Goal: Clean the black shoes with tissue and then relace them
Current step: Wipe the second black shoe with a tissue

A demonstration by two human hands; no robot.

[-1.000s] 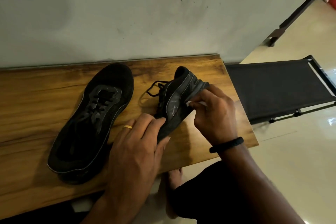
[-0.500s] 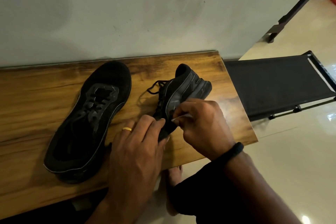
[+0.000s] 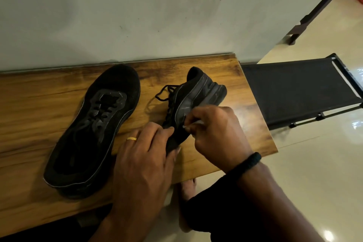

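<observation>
Two black shoes lie on a wooden table (image 3: 29,108). The left shoe (image 3: 94,131) sits flat, laces up, toe toward the wall. The right shoe (image 3: 196,98) is tipped on its side, its sole facing right and a loose lace (image 3: 164,94) trailing left. My left hand (image 3: 145,155), with a gold ring, grips the near end of this tipped shoe. My right hand (image 3: 214,133) pinches a small white tissue (image 3: 193,124) against the shoe's side near the sole; most of the tissue is hidden by my fingers.
A grey wall (image 3: 137,15) runs along the table's far edge. A black folding frame (image 3: 294,88) stands right of the table on a glossy tiled floor (image 3: 314,163). My knee in black cloth (image 3: 225,202) and a bare foot (image 3: 186,188) are below the table's near edge.
My right hand has slid with the tissue from the heel end of the tipped shoe down along its side toward me. My left hand keeps its grip.
</observation>
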